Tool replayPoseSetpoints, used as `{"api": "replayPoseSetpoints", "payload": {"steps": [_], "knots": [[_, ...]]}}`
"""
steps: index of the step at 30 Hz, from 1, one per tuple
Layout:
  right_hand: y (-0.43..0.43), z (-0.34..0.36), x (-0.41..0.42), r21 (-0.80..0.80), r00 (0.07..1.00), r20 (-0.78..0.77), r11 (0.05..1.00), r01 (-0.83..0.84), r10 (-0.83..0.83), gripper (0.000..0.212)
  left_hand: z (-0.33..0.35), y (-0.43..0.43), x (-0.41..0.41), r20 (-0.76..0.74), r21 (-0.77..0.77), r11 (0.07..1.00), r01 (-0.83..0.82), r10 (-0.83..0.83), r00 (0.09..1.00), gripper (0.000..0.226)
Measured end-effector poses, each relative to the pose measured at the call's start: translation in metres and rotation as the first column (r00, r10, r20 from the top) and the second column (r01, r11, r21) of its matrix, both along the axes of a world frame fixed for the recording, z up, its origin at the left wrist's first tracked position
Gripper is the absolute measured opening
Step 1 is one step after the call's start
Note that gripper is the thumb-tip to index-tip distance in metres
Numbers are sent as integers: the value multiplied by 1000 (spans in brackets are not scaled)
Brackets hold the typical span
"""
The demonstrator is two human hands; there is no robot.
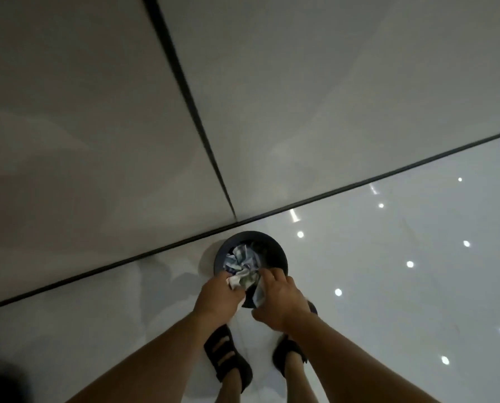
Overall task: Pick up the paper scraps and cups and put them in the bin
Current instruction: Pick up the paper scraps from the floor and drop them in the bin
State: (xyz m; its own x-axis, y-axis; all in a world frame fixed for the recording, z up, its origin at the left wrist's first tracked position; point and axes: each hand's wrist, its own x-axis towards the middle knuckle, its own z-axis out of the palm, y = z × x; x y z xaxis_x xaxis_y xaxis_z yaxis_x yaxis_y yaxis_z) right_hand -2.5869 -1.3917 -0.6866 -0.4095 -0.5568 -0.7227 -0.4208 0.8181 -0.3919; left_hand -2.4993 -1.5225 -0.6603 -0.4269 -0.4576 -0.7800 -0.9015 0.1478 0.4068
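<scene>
Where glossy, light-spotted floor [402, 309] meets wall [301, 97], bin [254, 234] holds paper scraps [241, 261].

One bin [254, 235] was counted — dark and round. Two hands were seen: the left hand [218, 295] and the right hand [278, 301]. Two held pieces of paper were made out, a pale scrap [233, 282] gripped by the left hand and a darker scrap [259, 293] gripped by the right hand. The crumpled paper [241, 261] inside the bin was counted as one wad, since its separate pieces could not be told apart. Two black sandals [240, 373] were noted. On the floor [388, 301], eight round light spots [410, 264] and two short streaks [294, 215] were tallied — and two dark seams [185, 82] besides.
</scene>
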Motion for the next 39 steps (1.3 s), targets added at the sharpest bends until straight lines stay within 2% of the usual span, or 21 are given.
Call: {"api": "replayPoseSetpoints", "payload": {"steps": [4, 7, 10, 12, 18, 23, 28, 31, 33, 39], "knots": [[5, -76, -9, 12, 999, -7, 999, 47, -47, 98, -81, -5, -14, 49, 30, 999, 37, -39, 998, 33], [8, -109, -8, -46, 997, -19, 996, 73, -74, 102, -116, -5, -9, 86, 80, 996, 37, -44, 995, 46], [14, -112, -7, -73, 995, -59, 994, 76, -80, 100, -116, -5, 0, 78, 107, 994, 30, -38, 996, 61], [21, -101, -9, -52, 993, -67, 995, 90, -93, 96, -105, -9, 2, 73, 75, 997, 19, -25, 997, 59], [53, -46, -28, -37, 992, -66, 994, 103, -105, 85, -39, -7, -16, 117, 33, 997, 63, -66, 991, 67], [90, 21, -54, -20, 987, -99, 992, 125, -127, 84, 37, 21, -40, 57, 5, 992, 124, -124, 991, 48], [126, 113, -78, -56, 973, -161, 986, 160, -167, 83, 114, 62, -65, -21, -20, 974, 228, -228, 973, 45], [156, 173, -77, -58, 954, -199, 975, 215, -223, 82, 162, 86, -75, -12, -42, 943, 331, -331, 943, 60], [179, 211, -68, -62, 927, -244, 958, 279, -285, 81, 196, 100, -79, -64, -16, 932, 362, -362, 930, 68], [246, 301, -30, -91, 854, -339, 917, 389, -396, 80, 288, 137, -80, -179, -119, 857, 501, -515, 838, 69]]}}
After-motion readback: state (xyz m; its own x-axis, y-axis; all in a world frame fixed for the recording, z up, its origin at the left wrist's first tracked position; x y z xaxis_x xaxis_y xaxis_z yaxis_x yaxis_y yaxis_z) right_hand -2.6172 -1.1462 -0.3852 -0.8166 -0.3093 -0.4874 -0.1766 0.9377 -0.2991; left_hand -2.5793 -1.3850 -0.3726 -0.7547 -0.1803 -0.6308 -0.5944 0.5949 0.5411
